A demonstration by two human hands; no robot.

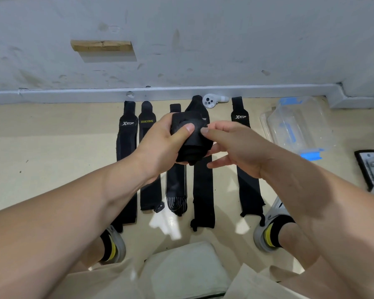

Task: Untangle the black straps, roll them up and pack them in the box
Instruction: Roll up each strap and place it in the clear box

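Several black straps lie flat side by side on the beige floor, running toward the wall. Above them I hold a partly rolled black strap in the air. My left hand grips the roll, thumb pressed on its top. My right hand pinches the roll's right edge with thumb and forefinger, its other fingers under the roll. A clear plastic box with blue clips stands tilted on the floor at the right, nothing visible inside.
A white controller lies by the grey skirting behind the straps. A black and metal bracket sits at the far right. My two shoes flank the straps' near ends, and a white cushion lies between my knees.
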